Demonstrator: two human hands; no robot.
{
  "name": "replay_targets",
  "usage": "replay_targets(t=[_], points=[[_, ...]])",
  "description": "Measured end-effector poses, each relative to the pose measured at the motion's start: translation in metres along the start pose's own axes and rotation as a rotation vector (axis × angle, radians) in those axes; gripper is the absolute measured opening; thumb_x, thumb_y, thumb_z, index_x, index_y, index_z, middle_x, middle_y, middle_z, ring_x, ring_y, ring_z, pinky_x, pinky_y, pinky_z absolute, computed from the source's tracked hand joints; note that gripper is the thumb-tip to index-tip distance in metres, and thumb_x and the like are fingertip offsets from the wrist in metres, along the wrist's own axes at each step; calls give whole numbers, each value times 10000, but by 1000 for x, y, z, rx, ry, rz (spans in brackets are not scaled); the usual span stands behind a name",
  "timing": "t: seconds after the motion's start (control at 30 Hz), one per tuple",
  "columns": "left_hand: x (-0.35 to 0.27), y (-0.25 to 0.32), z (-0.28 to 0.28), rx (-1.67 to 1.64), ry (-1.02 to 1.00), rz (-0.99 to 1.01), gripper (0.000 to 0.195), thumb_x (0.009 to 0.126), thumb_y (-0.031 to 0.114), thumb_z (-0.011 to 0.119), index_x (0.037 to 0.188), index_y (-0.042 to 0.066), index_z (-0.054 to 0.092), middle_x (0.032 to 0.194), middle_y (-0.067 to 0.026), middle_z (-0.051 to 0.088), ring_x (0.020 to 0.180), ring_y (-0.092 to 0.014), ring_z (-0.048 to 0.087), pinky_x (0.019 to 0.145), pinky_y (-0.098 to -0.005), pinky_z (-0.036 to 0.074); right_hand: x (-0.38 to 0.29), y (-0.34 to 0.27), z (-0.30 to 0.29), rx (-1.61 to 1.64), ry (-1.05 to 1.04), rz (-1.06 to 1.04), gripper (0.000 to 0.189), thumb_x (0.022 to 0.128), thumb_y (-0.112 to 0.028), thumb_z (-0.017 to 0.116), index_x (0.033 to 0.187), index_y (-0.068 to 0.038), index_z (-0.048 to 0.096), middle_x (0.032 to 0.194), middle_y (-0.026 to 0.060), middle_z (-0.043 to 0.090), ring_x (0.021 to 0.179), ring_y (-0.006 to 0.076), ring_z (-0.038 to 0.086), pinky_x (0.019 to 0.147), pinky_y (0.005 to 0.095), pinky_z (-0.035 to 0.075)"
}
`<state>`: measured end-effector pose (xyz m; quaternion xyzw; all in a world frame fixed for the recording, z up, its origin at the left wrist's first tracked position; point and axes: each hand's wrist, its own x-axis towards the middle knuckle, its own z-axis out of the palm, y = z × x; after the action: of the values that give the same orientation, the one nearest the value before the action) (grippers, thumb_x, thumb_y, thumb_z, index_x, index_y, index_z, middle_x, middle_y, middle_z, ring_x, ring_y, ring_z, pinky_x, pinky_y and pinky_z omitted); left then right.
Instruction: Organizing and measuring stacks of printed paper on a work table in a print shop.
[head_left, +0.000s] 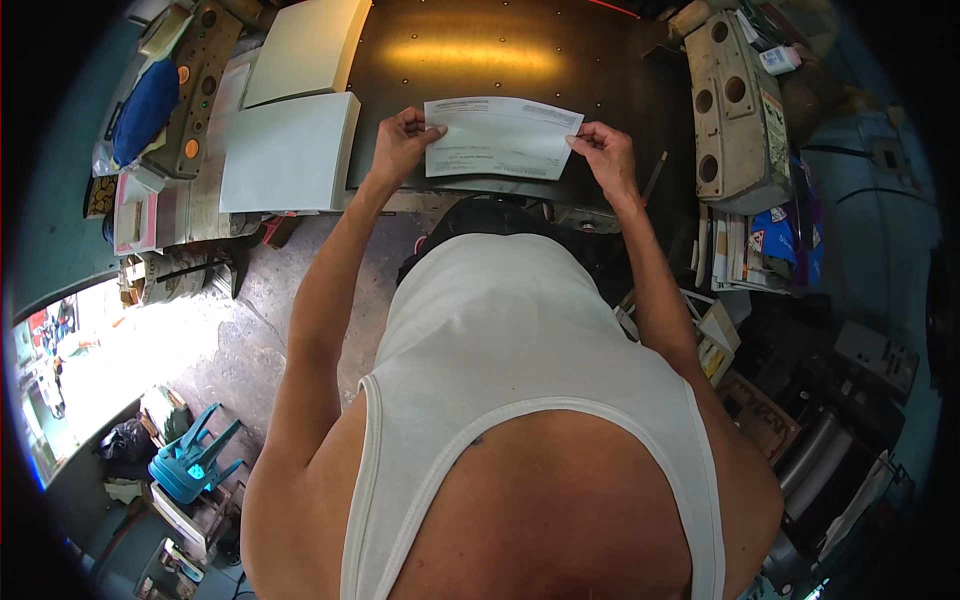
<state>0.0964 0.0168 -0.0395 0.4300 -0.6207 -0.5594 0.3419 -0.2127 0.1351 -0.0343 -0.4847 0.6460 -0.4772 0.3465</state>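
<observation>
A printed paper sheet (501, 139) is stretched between my hands above the near edge of a dark metal machine table (457, 67). My left hand (405, 142) pinches its left edge between thumb and fingers. On the other side, my right hand (606, 154) grips the right edge the same way. The sheet bows slightly and bears small writing. Just left of my left hand lies a thick stack of white paper (289, 154), with a stack of cream paper (304, 49) behind it.
Metal housings with round holes stand at the left (196, 90) and right (739, 112) of the table. A thin stick (657, 174) lies near my right forearm. Papers and a blue bag (776, 234) sit at the right. An upturned blue plastic stool (191, 457) is at lower left.
</observation>
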Motion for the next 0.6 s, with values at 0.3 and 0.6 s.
replay_targets(t=[0.3, 0.6], points=[[-16, 36, -10, -139, -67, -214, 169, 810, 34, 742, 940, -28, 652, 847, -88, 696, 728, -112, 629, 751, -265, 511, -1, -33, -19, 198, -192, 110, 318, 812, -74, 713, 1097, 51, 646, 856, 65, 699, 765, 101, 635, 763, 245, 497], [-13, 58, -8, 362, 123, 37, 514, 778, 273, 805, 1152, -17, 605, 1080, -155, 666, 1026, -241, 633, 928, -394, 482, 4, -58, -19, 221, -297, 59, 289, 817, -41, 705, 1087, 46, 648, 860, 59, 692, 763, 85, 629, 740, 227, 499]])
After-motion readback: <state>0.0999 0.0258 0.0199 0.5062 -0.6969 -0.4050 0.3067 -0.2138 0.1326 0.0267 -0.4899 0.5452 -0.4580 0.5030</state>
